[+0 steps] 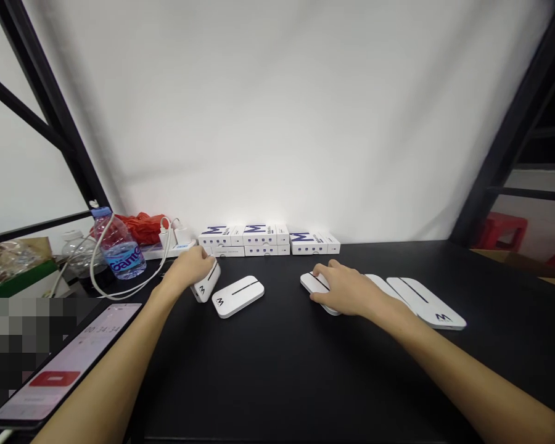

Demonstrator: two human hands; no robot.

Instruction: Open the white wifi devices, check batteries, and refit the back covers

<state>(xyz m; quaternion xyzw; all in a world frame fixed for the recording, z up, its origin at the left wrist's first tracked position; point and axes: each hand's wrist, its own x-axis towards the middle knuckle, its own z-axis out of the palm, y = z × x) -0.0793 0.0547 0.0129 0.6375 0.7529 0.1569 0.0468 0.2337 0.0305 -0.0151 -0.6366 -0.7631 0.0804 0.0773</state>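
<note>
My left hand [189, 266] grips a white rounded device [205, 285] with a black M logo, which stands tilted on its edge on the black table [277, 382]. Just right of it, a similar device [237, 296] lies flat, apart from my left hand. My right hand [345, 290] sits over a third device [317, 288], its fingers and thumb around it and hiding most of it. Beyond my right hand, a fourth device [383, 285] lies partly hidden, and a fifth [425, 302] lies flat next to it.
Several white boxes [245, 240] with blue M logos stand along the back of the table. At the left are a water bottle [120, 246], a power strip [171, 248], white cables, and a red bag [141, 228]. A phone [69, 364] showing a timer lies at the near left.
</note>
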